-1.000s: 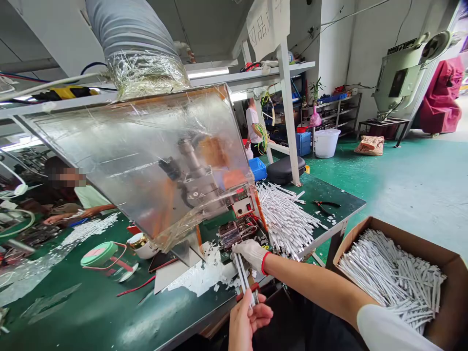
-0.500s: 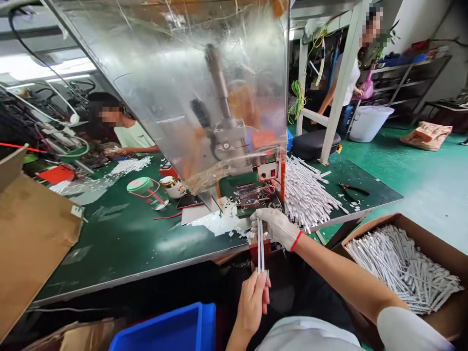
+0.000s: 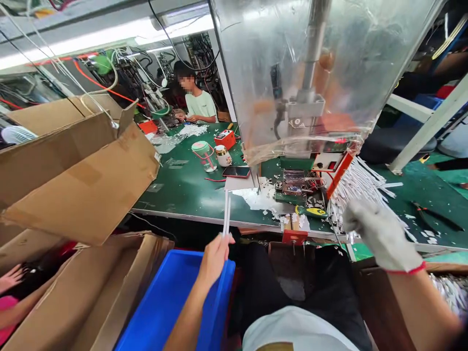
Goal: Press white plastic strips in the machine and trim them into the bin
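Two thin white strips (image 3: 227, 212) stand up from my bare left hand (image 3: 216, 256), its fingers closed round their lower ends. That hand is over the right side of a blue plastic bin (image 3: 199, 254). My right hand (image 3: 382, 239), in a white glove with a red cuff, is in front of the pile of white strips (image 3: 353, 178) on the bench. Its fingers are smeared by motion, and I cannot see anything in them. Between the hands, on the bench, is a small metal fixture (image 3: 294, 184) under a press behind a clear plastic guard (image 3: 270, 107).
A yellow-green handled tool (image 3: 312, 212) lies by the fixture, pliers (image 3: 435, 217) at the right. Cardboard boxes (image 3: 84, 180) crowd the left. A jar (image 3: 204, 158), cup (image 3: 223, 157) and phone (image 3: 236, 171) stand or lie on the green bench. A co-worker (image 3: 199, 105) sits across it.
My left hand has carried the strips leftward from the front of the fixture toward the blue bin. My right hand has let go of them and moved right. The view has turned left.
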`<state>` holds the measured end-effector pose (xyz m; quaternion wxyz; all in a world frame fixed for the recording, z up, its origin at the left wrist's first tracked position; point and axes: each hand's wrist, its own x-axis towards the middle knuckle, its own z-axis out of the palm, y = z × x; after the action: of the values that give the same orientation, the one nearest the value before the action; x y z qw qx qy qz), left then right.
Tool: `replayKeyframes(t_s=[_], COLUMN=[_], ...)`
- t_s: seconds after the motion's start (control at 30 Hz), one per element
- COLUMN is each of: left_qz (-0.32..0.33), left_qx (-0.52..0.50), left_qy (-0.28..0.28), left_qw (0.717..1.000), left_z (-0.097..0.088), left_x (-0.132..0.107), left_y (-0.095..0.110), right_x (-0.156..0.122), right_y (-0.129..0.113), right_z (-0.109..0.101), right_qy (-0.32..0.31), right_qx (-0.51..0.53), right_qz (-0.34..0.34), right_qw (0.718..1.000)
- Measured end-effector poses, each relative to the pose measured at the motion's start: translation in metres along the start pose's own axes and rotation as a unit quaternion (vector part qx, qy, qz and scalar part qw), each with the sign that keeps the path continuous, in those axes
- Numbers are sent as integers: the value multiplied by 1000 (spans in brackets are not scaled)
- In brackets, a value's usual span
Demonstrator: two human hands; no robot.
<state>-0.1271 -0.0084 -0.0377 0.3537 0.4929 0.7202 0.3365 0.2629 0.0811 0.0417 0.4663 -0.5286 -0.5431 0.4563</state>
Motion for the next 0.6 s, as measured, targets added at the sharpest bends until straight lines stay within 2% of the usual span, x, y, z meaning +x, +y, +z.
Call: replayKeyframes(t_s=[0.07,0.13,0.2,0.23,0.3,0.33,0.4,0.47,0.53,0.6], left_qz=[3,-7,-19,-26,-40,-53,-68,-78,-85,-93], left_qx=[156,238,279,303,351,387,410,384,329,263], left_qy=[33,41,37,34,33,35,37,45,58,63], left_qw=[987,970,959,952,935,920,909,919,939,958], left_z=[-11,-13,-8,-4,2,4,5,4,6,12], left_x=[51,92,118,125,135,137,136,127,108,83], left_y=[3,8,13,14,14,13,8,1,-9,-22], right_x=[-26,-45,-52,-49,-33,-21,8,37,64,86], right_y=[29,55,70,71,66,62,52,46,44,45], right_z=[23,40,43,37,13,-5,-46,-85,-111,-122], right_qy=[-90,-129,-157,-164,-145,-108,8,129,178,201], right_qx=[-138,-236,-304,-330,-373,-391,-416,-397,-385,-373], right_qz=[46,38,19,15,29,46,89,116,118,115], right_qw=[985,963,940,929,916,913,905,901,898,899])
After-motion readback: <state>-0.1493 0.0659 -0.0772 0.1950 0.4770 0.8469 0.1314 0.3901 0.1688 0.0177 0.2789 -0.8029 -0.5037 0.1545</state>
